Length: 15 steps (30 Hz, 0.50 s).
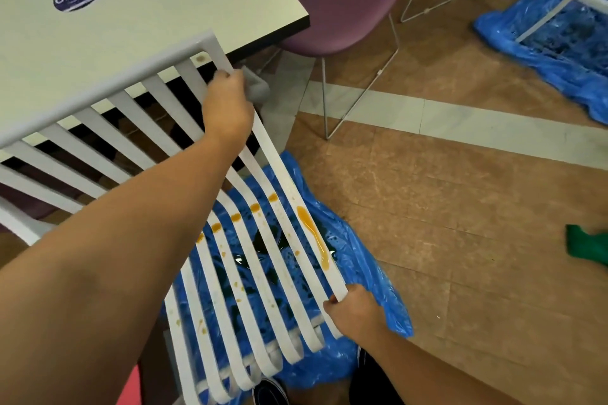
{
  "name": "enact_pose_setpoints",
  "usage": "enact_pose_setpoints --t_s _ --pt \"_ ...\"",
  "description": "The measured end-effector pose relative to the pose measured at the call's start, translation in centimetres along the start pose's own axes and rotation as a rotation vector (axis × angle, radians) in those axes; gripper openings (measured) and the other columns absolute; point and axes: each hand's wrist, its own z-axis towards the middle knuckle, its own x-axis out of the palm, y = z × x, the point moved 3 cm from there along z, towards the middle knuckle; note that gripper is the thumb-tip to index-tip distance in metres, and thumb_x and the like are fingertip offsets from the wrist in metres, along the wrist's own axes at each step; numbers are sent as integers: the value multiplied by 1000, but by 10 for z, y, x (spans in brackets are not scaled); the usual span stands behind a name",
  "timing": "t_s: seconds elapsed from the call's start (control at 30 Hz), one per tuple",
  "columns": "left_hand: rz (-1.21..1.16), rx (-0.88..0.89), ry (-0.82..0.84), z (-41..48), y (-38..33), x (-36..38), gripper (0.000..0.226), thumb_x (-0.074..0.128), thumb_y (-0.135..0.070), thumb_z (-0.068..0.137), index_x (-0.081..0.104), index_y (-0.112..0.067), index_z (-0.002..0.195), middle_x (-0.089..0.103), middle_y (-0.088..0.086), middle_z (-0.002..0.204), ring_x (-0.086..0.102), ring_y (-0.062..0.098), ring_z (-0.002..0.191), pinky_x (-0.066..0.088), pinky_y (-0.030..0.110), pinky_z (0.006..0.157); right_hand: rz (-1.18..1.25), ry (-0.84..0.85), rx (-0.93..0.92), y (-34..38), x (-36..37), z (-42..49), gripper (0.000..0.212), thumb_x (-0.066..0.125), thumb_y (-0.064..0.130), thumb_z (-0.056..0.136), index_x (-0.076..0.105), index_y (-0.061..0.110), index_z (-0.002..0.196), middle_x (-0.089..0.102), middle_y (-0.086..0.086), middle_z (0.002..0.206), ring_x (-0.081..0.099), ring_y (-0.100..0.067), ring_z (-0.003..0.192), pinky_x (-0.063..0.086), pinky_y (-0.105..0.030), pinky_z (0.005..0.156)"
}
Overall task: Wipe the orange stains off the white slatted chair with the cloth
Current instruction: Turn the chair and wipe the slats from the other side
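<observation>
Haven't wiped anything yet tbh. My left hand (227, 105) is clamped on the backrest side rail of the white slatted chair (138, 128), the orange stains (311, 233) are all still on the seat slats, my right hand (353, 309) grips the seat's front edge. Green thing (587, 245) far right, cut off by the frame, maybe the cloth, can't tell

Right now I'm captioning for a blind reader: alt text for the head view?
Two bare hands hold a white slatted chair streaked with orange stains: the left hand near the backrest top, the right hand at the seat's front edge. Blue plastic sheet lies beneath; a green cloth sits apart on the floor.
</observation>
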Motion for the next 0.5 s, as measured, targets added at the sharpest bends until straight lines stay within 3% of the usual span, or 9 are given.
enact_pose_setpoints --t_s 0.27,0.37,0.5 --pt "-44 80 222 -62 -14 68 12 63 -15 91 66 -5 94 54 10 93 58 28 84 52 38 74 -25 0 -11 1 0 0 33 60 55 73 67 29 93 71 11 83 68 -10 80 57 -38 84" --pt "-115 66 252 -102 -12 84 19 67 -22 89 67 -7 101 58 9 97 58 25 87 53 37 76 -22 -6 -14 2 -1 -2 34 61 56 74 67 31 95 72 11 86 69 -10 82 57 -39 84" --pt "-289 17 274 -157 -11 93 27 70 -26 87 72 -13 110 57 -2 94 55 14 83 47 25 71 -13 0 -15 2 -3 -3 31 59 55 74 67 31 93 71 12 84 68 -9 80 58 -38 81"
